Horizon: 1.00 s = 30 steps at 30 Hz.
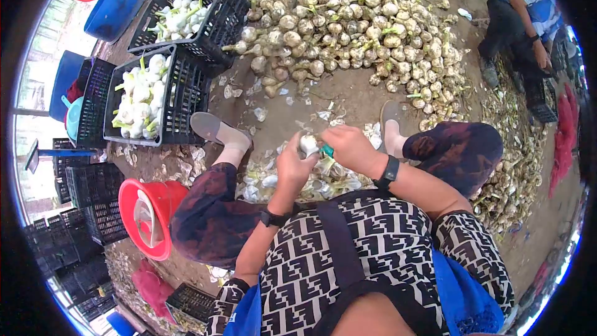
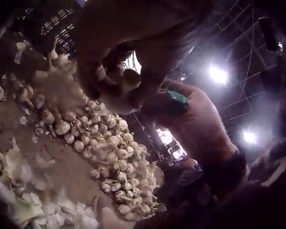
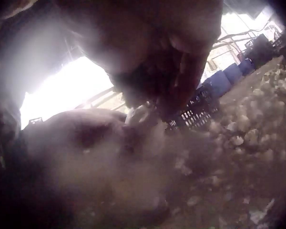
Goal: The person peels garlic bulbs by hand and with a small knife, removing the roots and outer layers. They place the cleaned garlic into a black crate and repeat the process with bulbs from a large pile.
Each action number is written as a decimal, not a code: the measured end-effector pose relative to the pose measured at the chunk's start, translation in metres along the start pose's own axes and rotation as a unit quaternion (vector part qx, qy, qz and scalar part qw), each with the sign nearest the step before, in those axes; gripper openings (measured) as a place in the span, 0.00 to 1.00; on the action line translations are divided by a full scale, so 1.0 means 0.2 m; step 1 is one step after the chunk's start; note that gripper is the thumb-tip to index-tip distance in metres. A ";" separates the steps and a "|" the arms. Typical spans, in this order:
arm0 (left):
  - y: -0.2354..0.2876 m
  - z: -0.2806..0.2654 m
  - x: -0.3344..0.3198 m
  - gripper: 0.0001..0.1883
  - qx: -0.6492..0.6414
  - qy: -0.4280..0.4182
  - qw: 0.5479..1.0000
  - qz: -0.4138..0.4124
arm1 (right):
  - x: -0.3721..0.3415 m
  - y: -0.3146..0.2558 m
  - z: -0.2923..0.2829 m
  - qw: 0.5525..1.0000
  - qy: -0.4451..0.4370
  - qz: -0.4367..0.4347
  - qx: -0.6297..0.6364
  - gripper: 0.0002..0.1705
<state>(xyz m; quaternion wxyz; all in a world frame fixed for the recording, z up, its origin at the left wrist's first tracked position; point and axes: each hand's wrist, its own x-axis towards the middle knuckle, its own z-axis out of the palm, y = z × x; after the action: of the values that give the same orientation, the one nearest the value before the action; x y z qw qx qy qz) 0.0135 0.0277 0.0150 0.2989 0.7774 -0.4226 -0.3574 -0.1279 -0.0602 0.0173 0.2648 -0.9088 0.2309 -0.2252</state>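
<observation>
My left hand grips a white garlic bulb between thumb and fingers, over the ground between the feet. Close against it on the right, my right hand holds a small tool with a green handle; its working end is hidden. The left wrist view shows the green handle in the curled right hand, beside the fingers round the bulb. A pale part of the bulb shows in the dim, hazy right wrist view.
Ahead lies a large heap of unpeeled garlic. Black crates hold cleaned white garlic at the left, near a red bucket. Loose skins and stalks cover the ground under the hands. Another person sits at far right.
</observation>
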 end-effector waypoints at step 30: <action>0.04 0.00 -0.05 0.27 -0.026 0.042 0.994 0.095 | 0.03 0.02 -0.05 0.989 -0.069 0.123 0.040 0.09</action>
<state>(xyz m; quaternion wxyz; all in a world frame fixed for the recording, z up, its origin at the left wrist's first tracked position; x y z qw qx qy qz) 0.0059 0.0329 0.0234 0.3685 0.7402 -0.4723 -0.3054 -0.1294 -0.0701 0.0249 0.3417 -0.8754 0.3133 -0.1370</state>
